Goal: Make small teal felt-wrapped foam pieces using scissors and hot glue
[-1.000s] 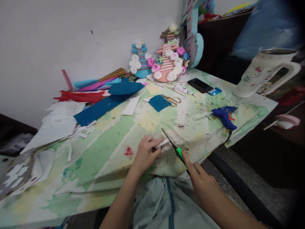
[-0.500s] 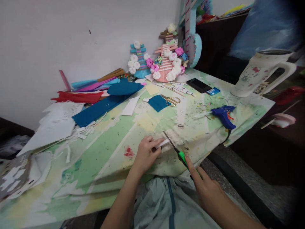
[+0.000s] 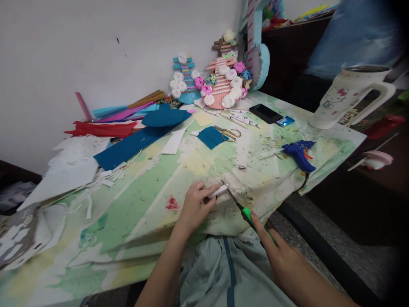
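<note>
My left hand (image 3: 198, 204) is closed, pinching a narrow white strip (image 3: 218, 191) between thumb and fingers just above the table's near edge. My right hand (image 3: 277, 251) is wrapped round the handle of green-and-black scissors (image 3: 248, 214), its index finger stretched along the handle. Their dark, slim blades slant up to the left and meet the free end of the strip; whether they are parted cannot be made out. Further back, gold-handled scissors (image 3: 232, 134) rest partly on a teal square (image 3: 211, 138). A white tapered piece (image 3: 174, 141) lies to its left.
A blue glue gun (image 3: 298, 153), a phone (image 3: 266, 113) and a large white mug (image 3: 335, 100) stand or lie on the right. Teal sheets (image 3: 128, 149), red paper (image 3: 99, 128) and white scraps (image 3: 72, 160) cover the left. Flower-decorated crafts (image 3: 220, 87) stand at the back.
The scissors have shifted slightly down and right, and their blades now cross the strip's end. My left hand keeps its pinch almost unmoved. The view has shifted a little.
</note>
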`<state>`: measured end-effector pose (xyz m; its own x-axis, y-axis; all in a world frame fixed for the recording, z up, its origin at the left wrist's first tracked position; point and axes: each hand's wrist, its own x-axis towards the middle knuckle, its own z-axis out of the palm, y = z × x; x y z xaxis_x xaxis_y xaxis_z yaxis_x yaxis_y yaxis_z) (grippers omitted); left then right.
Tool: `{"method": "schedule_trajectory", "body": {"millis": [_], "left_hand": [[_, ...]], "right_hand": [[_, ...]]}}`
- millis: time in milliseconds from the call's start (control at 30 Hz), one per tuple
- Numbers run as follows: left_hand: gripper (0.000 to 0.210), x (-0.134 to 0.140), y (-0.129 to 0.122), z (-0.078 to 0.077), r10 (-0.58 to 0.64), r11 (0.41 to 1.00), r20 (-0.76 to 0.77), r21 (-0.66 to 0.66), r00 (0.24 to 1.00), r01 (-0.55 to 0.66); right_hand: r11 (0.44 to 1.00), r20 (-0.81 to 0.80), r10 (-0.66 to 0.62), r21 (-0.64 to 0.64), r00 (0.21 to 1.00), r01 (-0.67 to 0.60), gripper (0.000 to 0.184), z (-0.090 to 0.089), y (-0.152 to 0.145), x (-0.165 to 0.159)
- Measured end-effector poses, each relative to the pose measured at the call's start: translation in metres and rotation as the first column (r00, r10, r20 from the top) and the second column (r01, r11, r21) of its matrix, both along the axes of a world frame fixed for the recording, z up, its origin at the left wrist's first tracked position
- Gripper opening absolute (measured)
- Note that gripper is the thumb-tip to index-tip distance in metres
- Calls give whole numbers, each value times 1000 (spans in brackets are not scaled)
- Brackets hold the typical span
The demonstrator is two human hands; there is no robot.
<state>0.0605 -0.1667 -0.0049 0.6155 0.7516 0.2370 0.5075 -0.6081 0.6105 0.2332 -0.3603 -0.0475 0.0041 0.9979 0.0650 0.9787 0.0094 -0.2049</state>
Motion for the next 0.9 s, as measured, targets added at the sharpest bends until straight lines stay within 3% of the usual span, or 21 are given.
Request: {"method": "schedule_trajectory", "body": {"millis": [500, 700, 900], "left_hand": [[32, -1, -1, 0, 8, 1000, 12, -9, 1000, -8], [34, -3, 2, -2, -24, 1000, 28, -11, 999, 25], [35, -2, 3, -2, -16, 998, 50, -52, 999, 19]], "right_hand": [[992, -72, -14, -126, 997, 4, 111, 1, -12, 3], [989, -134, -11, -149, 991, -9, 111, 10, -24, 7], [988, -56, 10, -156, 998, -18, 115, 19, -25, 10]]}}
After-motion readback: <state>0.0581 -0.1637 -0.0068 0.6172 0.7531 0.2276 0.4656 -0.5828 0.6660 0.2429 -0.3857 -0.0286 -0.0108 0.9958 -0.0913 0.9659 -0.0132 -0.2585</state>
